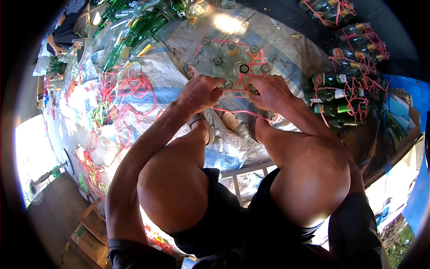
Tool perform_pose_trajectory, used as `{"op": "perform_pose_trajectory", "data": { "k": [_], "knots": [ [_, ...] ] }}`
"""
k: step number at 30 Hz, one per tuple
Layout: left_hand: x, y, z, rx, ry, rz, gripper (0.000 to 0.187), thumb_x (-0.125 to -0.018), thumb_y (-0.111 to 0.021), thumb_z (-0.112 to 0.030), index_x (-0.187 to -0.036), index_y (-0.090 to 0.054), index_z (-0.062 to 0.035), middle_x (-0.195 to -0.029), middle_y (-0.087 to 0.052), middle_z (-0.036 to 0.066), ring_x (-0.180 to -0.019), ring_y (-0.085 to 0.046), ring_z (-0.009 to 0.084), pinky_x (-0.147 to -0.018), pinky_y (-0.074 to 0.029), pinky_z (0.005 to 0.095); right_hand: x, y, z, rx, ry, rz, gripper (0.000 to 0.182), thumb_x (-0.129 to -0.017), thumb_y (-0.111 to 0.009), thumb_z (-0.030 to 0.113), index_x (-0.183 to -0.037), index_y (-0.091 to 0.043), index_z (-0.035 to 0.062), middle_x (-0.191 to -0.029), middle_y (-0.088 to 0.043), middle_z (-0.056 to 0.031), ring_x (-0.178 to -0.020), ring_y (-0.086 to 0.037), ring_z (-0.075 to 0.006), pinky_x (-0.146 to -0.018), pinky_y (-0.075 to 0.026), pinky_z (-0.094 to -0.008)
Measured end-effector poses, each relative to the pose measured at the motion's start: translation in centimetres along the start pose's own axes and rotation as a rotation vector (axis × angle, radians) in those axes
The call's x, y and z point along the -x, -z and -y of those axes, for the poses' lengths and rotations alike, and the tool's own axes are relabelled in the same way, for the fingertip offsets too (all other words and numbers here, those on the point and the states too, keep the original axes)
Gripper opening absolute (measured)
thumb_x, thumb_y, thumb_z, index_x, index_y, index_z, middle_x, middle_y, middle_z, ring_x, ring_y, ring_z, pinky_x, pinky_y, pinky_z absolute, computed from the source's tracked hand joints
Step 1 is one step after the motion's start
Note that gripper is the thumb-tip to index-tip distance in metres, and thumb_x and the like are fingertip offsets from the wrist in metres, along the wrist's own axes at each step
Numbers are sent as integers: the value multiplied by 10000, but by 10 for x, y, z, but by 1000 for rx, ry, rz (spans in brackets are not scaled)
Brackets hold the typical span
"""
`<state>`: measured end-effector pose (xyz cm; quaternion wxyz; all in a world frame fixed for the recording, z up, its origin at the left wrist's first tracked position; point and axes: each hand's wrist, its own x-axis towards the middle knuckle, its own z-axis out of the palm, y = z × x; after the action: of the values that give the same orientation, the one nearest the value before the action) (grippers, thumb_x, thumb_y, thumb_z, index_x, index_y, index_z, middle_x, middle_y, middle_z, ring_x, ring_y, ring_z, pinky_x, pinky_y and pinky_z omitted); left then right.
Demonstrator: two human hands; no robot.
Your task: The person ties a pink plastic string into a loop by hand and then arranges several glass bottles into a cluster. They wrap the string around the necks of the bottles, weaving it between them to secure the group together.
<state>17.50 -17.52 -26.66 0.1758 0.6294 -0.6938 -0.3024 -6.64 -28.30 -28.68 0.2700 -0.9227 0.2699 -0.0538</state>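
A cluster of clear glass bottles (218, 71) stands upright in front of me, mouths facing up. Red plastic twine (235, 91) runs around the cluster and crosses between some of the necks on its right side. My left hand (202, 92) is closed at the near left edge of the cluster, thumb and fingers pinching the twine beside a bottle neck. At the near right edge, my right hand (272, 93) is also closed on the twine, its fingertips against a bottle. A loose length of twine hangs below both hands, near my feet.
Loose red twine (130, 87) lies tangled on the woven sheet (172, 85) at left. Green bottles (143, 30) are heaped at the upper left, near another person's hand (57, 50). Tied bundles of bottles (342, 94) line the right side. Cardboard boxes (403, 134) stand beyond them.
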Motion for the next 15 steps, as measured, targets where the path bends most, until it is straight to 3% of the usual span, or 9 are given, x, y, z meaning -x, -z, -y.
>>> {"op": "perform_pose_trajectory", "data": {
  "k": [4, 7, 9, 13, 15],
  "knots": [
    [0, -3, -4, 40, 10, 40, 182, -923, -708, -217, -980, -714, -43, -843, -704, 220, -839, -690, 453, -725, -543, 518, 4, 5, -2, 40, -20, 47, 336, -851, -733, 246, -1156, -689, 113, -803, -724, -173, -797, -719, -396, -710, -558, -508],
    [-1, -5, -2, 68, 33, 32, 198, -949, -650, -212, -946, -680, -16, -701, -614, 215, -686, -632, 427, -640, -484, 495, 5, 7, 0, 49, -34, 54, 385, -854, -717, 238, -1213, -673, 108, -830, -732, -184, -824, -726, -399, -722, -565, -513],
    [-2, -5, -3, 39, 15, 31, 201, -951, -652, -216, -947, -681, -18, -711, -620, 217, -692, -634, 433, -642, -486, 503, 7, 0, -3, 31, -5, -45, 384, -843, -745, 242, -1205, -672, 139, -778, -719, -161, -772, -717, -397, -688, -553, -509],
    [-5, -3, -2, -56, -42, 50, 208, -954, -666, -230, -976, -692, -25, -748, -655, 218, -738, -661, 444, -666, -506, 523, 12, -2, -5, 63, -27, -24, 397, -848, -751, 259, -1216, -666, 138, -774, -724, -149, -766, -725, -383, -691, -561, -509],
    [-6, -3, -5, -99, -30, 77, 237, -948, -688, -266, -956, -701, -29, -842, -696, 227, -831, -688, 451, -736, -540, 539, 14, -3, -4, 81, -43, -30, 393, -851, -762, 279, -1206, -673, 138, -767, -726, -139, -762, -729, -374, -692, -567, -503]
  ]
}}
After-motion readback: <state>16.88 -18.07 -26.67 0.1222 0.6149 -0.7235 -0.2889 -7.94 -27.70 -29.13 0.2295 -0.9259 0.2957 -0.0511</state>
